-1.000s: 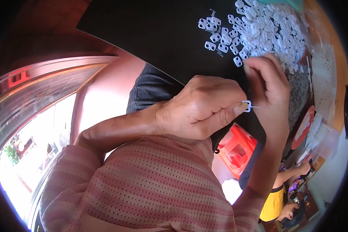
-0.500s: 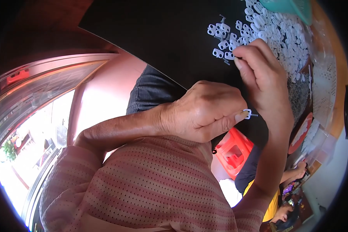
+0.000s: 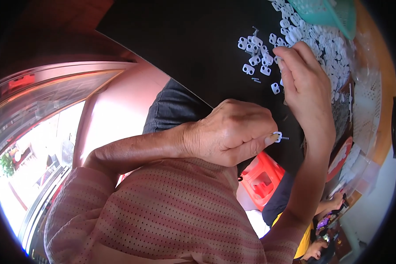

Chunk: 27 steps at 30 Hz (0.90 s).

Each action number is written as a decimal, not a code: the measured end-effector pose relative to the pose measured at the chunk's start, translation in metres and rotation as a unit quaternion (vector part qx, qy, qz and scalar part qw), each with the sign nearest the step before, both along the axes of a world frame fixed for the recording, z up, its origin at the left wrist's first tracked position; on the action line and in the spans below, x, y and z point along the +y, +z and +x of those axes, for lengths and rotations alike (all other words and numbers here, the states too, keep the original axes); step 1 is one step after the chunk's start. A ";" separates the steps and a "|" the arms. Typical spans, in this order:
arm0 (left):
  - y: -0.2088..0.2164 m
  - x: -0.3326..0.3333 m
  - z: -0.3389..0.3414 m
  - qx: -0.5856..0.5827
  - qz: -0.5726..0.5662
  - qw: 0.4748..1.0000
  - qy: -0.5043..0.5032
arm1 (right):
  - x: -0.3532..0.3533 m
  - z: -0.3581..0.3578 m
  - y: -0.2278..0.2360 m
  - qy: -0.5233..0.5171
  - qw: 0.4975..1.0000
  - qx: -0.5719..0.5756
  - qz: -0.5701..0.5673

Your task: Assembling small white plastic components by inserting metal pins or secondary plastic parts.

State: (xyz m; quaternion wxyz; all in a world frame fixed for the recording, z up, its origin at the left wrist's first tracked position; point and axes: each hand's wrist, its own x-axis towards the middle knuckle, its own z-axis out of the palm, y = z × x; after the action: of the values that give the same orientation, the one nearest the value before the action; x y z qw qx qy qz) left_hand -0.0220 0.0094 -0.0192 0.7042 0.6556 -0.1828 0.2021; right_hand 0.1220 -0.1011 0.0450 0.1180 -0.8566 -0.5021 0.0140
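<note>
Window (image 3: 35, 145): far left, bright daylight behind a glass pane; nothing here has altered over the last second.

Striped sleeve (image 3: 171, 215): near and low in the middle, pink with fine dots, covering the person's upper arm.

Black work surface (image 3: 185, 48): spreads from the centre to the far right, bare on its left part.

Left hand (image 3: 229, 136): centre, curled into a loose fist, thumb and forefinger pinched narrow on a small white clip with a spring (image 3: 279, 137) poking out at the right of the thumbnail. Hand and piece sit just where they were a second ago, so this side acts as the holder.

Loose white clips (image 3: 255, 59): far, right of centre, a scattered few with tiny springs (image 3: 255, 80) lying among them on the black surface.

Right hand (image 3: 306, 88): a second ago it was down against the left fingertips at the held piece; half a second ago it had lifted toward the scatter; now it is farther still, fingers bent down and narrowed over the loose pieces. Whether the fingertips have closed on anything, I cannot tell.

Meaning: judged from that shift, the fitting stroke at the held piece looks finished and a fresh part is being fetched.

Pile of white clips (image 3: 330, 53): far right, dense, beside a teal basket (image 3: 334, 13).

Red stool (image 3: 262, 180): near right, below the surface's edge.
</note>
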 end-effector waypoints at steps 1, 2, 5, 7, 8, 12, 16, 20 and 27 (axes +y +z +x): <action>0.000 0.000 0.001 0.002 0.007 1.000 -0.002 | 0.001 0.002 0.001 0.002 1.000 -0.002 0.002; 0.001 0.000 0.001 0.000 0.008 1.000 -0.003 | 0.002 0.002 0.003 0.014 1.000 0.020 0.017; 0.003 0.001 0.003 -0.006 0.001 1.000 -0.002 | 0.007 -0.001 0.007 0.040 0.998 0.044 0.015; 0.006 0.004 0.001 -0.001 0.007 1.000 -0.012 | 0.007 -0.001 0.006 0.054 0.998 0.044 0.000; 0.007 0.003 0.002 -0.009 0.008 1.000 -0.011 | 0.003 0.004 0.005 0.036 0.999 0.023 0.030; 0.006 0.000 -0.001 0.015 0.003 1.000 -0.013 | -0.019 0.030 0.012 -0.053 0.997 -0.008 0.047; 0.006 0.001 0.002 0.000 0.004 1.000 -0.014 | -0.027 0.033 0.010 -0.059 0.998 -0.023 0.014; 0.007 0.001 0.003 0.003 0.005 1.000 -0.012 | -0.027 0.025 0.009 -0.080 0.992 0.079 0.050; 0.006 0.002 0.004 0.005 0.009 1.000 -0.017 | -0.020 0.009 0.013 -0.077 0.989 0.115 0.053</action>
State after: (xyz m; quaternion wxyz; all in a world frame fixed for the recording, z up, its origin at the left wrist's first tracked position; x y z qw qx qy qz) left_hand -0.0175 0.0114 -0.0129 0.7021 0.6600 -0.1926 0.1854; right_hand 0.1315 -0.1216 0.0581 0.2210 -0.8778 -0.4180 0.0764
